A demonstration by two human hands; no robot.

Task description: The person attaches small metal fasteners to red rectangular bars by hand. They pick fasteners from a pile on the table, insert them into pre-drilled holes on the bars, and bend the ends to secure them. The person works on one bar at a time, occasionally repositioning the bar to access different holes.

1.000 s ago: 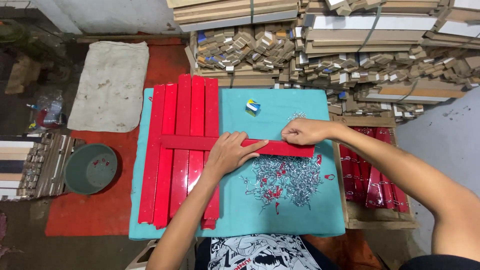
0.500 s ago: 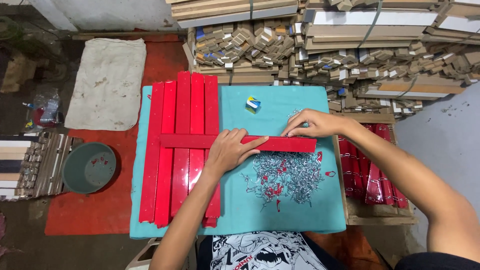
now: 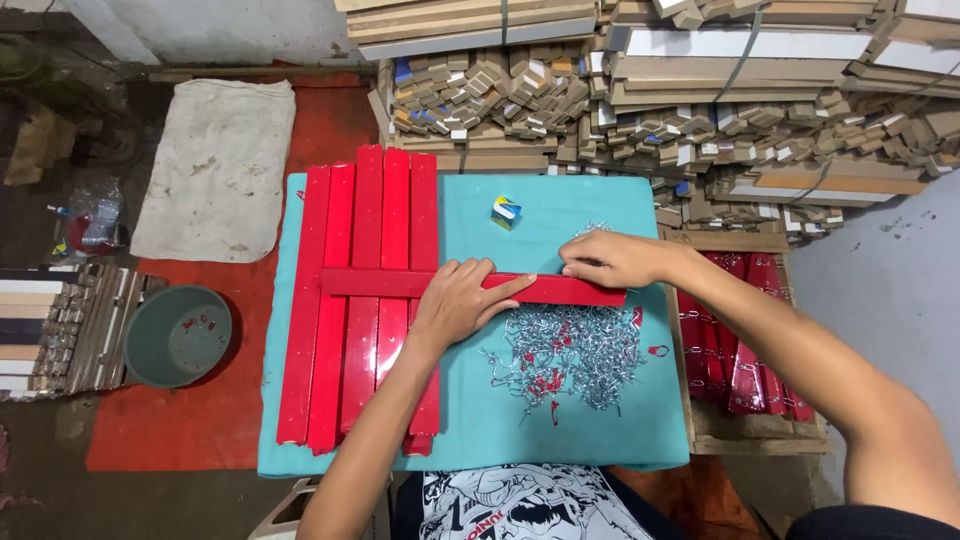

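Lying crosswise over a row of upright red strips (image 3: pixel 365 300), one long red strip (image 3: pixel 400 283) on the teal cloth-covered table (image 3: pixel 560 215), reaching from the left part of the row to just short of the cloth's right side. Pressing flat on its middle, left hand (image 3: pixel 460 300), palm down, fingers together and stretched rightward along the strip. Gripping its right end, right hand (image 3: pixel 610 258), fingers curled and bunched at the strip's upper edge; cannot tell whether something small is pinched there. Just below the strip, touching its lower edge, a heap of small silvery metal hooks (image 3: pixel 575 355) with a few red bits mixed in. Above the strip, well apart, a small blue, yellow and white box (image 3: pixel 506 211). Right of the table, a wooden crate (image 3: pixel 740 420) with more red strips bearing chains. Left of the table, on a red floor mat (image 3: pixel 200 430), a grey-green bowl (image 3: pixel 178 335), and farther up a pale sack (image 3: pixel 215 170). Behind everything, stacks of wooden mouldings (image 3: pixel 660 100).
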